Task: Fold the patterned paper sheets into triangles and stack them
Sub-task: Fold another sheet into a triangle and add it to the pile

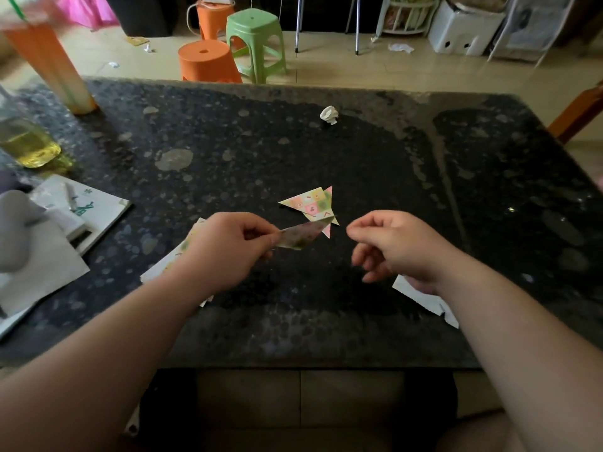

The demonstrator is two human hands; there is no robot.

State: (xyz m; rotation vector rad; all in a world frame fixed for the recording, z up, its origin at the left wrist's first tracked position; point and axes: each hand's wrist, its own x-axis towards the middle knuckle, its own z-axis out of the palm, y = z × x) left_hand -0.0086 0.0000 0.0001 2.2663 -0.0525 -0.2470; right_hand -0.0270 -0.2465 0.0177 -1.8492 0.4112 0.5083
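Observation:
My left hand [228, 246] pinches a folded patterned paper triangle [301, 236] just above the dark stone table [359, 321]. Beyond it, a small stack of folded patterned triangles [311, 203] lies on the table; the held triangle's tip overlaps its near corner. My right hand [391, 243] hovers to the right of the held triangle with loosely curled fingers, holding nothing. Unfolded patterned sheets [169, 265] lie under my left wrist, mostly hidden.
A crumpled white paper ball [329, 115] sits farther back. A white paper [427, 300] lies under my right wrist. Booklets and papers [81, 213], a bottle of yellow liquid [26, 141] and an orange cup [49, 60] crowd the left side. Plastic stools [254, 44] stand beyond the table.

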